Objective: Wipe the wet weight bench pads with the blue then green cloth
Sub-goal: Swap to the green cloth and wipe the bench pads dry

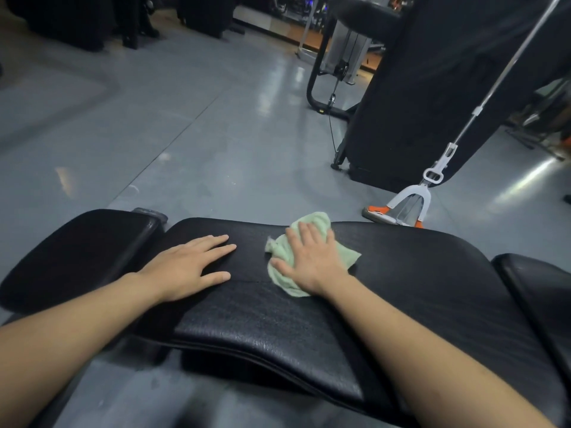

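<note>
Right hand (312,257), fingers flat and extended, presses the green cloth (279,253) onto the long bench pad (401,273); left hand (191,262) rests flat, empty, beside it.

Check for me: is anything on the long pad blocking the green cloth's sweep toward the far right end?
Nothing visible does. The right hand presses the green cloth flat on the long pad, and the pad to its right lies bare. The left hand rests on the other side.
</note>
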A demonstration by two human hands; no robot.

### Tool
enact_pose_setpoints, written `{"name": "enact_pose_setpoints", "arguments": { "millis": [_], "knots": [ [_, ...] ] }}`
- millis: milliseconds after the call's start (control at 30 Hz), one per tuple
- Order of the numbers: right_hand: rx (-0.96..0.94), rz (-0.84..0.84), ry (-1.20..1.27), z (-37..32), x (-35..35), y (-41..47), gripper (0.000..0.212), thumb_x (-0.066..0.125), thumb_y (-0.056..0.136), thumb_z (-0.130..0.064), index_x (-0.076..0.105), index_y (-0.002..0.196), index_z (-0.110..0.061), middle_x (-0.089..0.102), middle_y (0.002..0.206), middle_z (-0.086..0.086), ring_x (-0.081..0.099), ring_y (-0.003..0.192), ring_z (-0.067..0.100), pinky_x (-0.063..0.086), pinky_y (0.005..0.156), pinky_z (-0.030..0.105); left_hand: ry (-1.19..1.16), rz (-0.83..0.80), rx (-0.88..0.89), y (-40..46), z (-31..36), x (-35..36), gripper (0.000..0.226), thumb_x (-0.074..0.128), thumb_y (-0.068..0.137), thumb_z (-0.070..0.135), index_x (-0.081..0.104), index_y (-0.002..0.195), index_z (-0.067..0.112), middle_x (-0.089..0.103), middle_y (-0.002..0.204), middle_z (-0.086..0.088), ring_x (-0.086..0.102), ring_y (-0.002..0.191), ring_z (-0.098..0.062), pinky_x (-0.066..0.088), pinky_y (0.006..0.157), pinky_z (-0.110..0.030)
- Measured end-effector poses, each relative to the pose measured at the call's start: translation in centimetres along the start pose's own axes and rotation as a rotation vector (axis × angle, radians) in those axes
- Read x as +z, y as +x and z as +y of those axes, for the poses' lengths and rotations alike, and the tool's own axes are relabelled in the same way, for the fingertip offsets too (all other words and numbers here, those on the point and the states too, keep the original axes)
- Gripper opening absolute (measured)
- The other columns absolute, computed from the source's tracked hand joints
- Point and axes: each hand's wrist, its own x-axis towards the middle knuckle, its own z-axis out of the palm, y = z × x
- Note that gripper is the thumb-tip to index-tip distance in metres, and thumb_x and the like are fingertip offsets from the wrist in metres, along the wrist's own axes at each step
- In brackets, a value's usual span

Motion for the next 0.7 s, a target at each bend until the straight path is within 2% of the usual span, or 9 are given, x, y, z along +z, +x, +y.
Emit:
{"name": "enact_pose_setpoints", "arguments": {
  "millis": [133, 233, 300, 400, 567, 700],
  "knots": [
    [-0.079, 0.018, 0.003, -6.5, 0.3, 1.4, 0.093, 0.014, 0.088, -0.079, 0.010, 0.160, -0.019, 0.008, 0.166, 0.018, 0.003, 0.154, 0.032, -0.001, 0.119, 0.062, -0.008, 0.024, -0.007, -0.1, -0.4, 0.0, 0.077, 0.022, 0.084, 0.078, 0.013, 0.154, 0.048, 0.004, 0.163, 0.025, 0.006, 0.151, -0.002, 0.019, 0.120, -0.031],
    [-0.075, 0.058, -0.021, -8.2, 0.3, 4.0, 0.092, 0.013, 0.087, -0.077, 0.019, 0.157, -0.018, 0.026, 0.159, 0.018, 0.019, 0.148, 0.034, 0.011, 0.116, 0.061, -0.013, 0.029, -0.032, 0.0, -1.2, 0.0, 0.084, 0.018, 0.081, 0.080, 0.017, 0.155, 0.040, 0.004, 0.163, 0.024, 0.006, 0.151, -0.003, 0.021, 0.120, -0.032],
    [-0.063, 0.074, -0.033, -8.0, 0.2, 5.6, 0.088, 0.015, 0.087, -0.078, 0.028, 0.153, -0.021, 0.042, 0.147, 0.014, 0.033, 0.139, 0.033, 0.023, 0.110, 0.057, -0.016, 0.019, -0.049, -0.1, -1.9, -0.1, 0.091, 0.012, 0.076, 0.082, 0.014, 0.156, 0.040, 0.002, 0.163, 0.024, 0.005, 0.151, -0.003, 0.019, 0.121, -0.032],
    [-0.035, 0.042, -0.003, -6.7, -0.2, 7.3, 0.081, 0.018, 0.088, -0.078, 0.039, 0.145, -0.025, 0.053, 0.137, 0.011, 0.044, 0.130, 0.032, 0.033, 0.103, 0.052, -0.030, 0.016, -0.059, -0.2, -2.6, 0.0, 0.080, 0.023, 0.086, 0.076, 0.010, 0.156, 0.042, 0.002, 0.163, 0.025, 0.003, 0.151, -0.002, 0.016, 0.121, -0.031],
    [0.054, -0.015, -0.008, -1.8, -0.7, 7.7, 0.072, 0.019, 0.093, -0.075, 0.058, 0.120, -0.021, 0.062, 0.125, 0.008, 0.053, 0.120, 0.031, 0.038, 0.096, 0.047, -0.023, 0.010, -0.079, -0.6, -3.3, 0.0, 0.070, 0.033, 0.095, 0.067, 0.011, 0.157, 0.042, 0.002, 0.163, 0.024, 0.003, 0.151, -0.003, 0.013, 0.119, -0.029],
    [0.111, 0.014, -0.029, -1.0, -0.7, 6.9, 0.064, 0.020, 0.094, -0.070, 0.060, 0.106, -0.021, 0.066, 0.116, 0.004, 0.053, 0.111, 0.028, 0.036, 0.089, 0.045, -0.041, 0.023, -0.097, -1.4, -3.9, 0.2, 0.071, 0.034, 0.095, 0.068, 0.012, 0.157, 0.040, 0.002, 0.164, 0.023, 0.004, 0.151, -0.003, 0.016, 0.120, -0.030]
  ]
}}
